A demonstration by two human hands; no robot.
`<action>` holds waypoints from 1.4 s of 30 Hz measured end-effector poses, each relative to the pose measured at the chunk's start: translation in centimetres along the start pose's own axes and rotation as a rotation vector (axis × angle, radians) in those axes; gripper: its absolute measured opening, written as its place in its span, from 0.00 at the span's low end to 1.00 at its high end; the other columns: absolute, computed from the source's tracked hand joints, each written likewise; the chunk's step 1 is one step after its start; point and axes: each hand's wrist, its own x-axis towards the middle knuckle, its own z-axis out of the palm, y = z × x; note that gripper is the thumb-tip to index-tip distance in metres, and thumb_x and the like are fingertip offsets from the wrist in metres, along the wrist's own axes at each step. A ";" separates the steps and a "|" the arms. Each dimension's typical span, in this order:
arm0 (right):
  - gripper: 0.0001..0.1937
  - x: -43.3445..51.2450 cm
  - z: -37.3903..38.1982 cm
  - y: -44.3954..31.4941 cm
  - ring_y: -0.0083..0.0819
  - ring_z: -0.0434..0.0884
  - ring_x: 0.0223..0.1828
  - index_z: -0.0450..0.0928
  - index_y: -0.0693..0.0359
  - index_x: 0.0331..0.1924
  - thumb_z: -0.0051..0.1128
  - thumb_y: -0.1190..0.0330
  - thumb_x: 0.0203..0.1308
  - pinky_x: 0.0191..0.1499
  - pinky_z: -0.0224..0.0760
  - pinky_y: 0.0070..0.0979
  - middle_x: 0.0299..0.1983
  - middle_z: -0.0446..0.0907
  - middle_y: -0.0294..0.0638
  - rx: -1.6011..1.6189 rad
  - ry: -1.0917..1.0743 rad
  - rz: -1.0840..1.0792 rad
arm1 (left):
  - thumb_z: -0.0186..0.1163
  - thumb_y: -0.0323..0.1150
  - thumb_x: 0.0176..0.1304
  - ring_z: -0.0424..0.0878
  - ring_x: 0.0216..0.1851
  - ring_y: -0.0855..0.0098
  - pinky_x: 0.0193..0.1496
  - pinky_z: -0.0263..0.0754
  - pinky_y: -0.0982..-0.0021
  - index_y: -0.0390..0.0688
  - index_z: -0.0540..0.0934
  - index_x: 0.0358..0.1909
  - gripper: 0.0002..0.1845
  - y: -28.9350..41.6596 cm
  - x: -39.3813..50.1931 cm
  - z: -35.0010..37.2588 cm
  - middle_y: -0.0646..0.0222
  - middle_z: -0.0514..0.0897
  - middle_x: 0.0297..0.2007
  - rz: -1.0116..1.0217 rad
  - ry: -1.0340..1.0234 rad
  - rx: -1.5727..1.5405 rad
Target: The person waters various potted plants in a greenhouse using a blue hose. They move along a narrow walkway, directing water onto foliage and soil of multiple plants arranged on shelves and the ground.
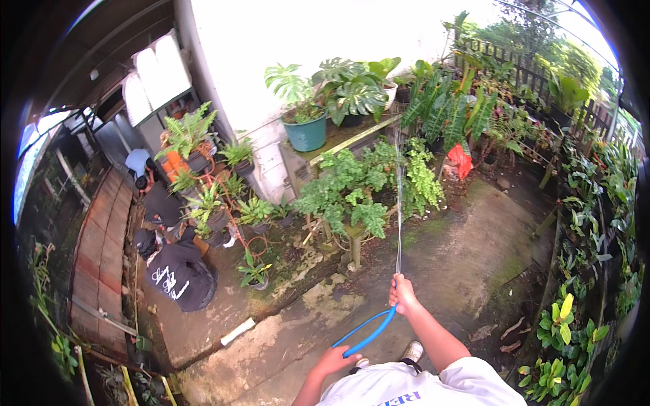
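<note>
A blue garden hose (375,339) runs in a bend between my two hands. My right hand (402,293) grips its end out in front of me, and a thin stream of water (399,213) shoots forward from there. My left hand (335,361) is closed around the hose lower down, near my waist. The water reaches toward the potted plants by the white wall. Leafy green ferns (350,188) grow just left of the stream, beside a mossy bench (350,140). On that bench stand a teal pot (306,133) and a variegated monstera (358,96).
Two people crouch at the left, one in a dark printed shirt (175,276), near potted ferns (190,133). A white tube-like piece (237,332) lies on the concrete. Dense plants (589,238) line the right side. A red plastic bag (459,161) hangs near the far plants.
</note>
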 end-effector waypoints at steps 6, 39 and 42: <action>0.16 -0.3 1.9 2.4 0.22 0.53 0.08 0.62 0.51 0.28 0.41 0.53 0.70 0.12 0.50 0.27 0.12 0.55 0.29 -0.048 -0.047 0.024 | 0.65 0.61 0.59 0.77 0.29 0.67 0.36 0.71 0.64 0.43 0.82 0.35 0.28 -2.9 -2.0 0.2 0.61 0.81 0.26 0.005 0.056 -0.025; 0.13 -12.6 -7.3 16.5 0.22 0.51 0.08 0.65 0.51 0.27 0.43 0.56 0.65 0.12 0.49 0.29 0.11 0.55 0.28 -0.357 -0.178 0.403 | 0.65 0.69 0.52 0.85 0.35 0.57 0.39 0.75 0.61 0.46 0.87 0.33 0.32 -0.2 -19.3 13.0 0.58 0.85 0.29 -0.211 0.022 -0.053; 0.13 -13.5 -5.6 17.9 0.23 0.52 0.08 0.65 0.52 0.28 0.44 0.56 0.65 0.12 0.49 0.28 0.12 0.55 0.28 -0.359 -0.196 0.425 | 0.64 0.69 0.52 0.85 0.35 0.57 0.39 0.75 0.62 0.46 0.87 0.33 0.33 -1.4 -21.4 13.5 0.59 0.85 0.29 -0.217 0.058 -0.035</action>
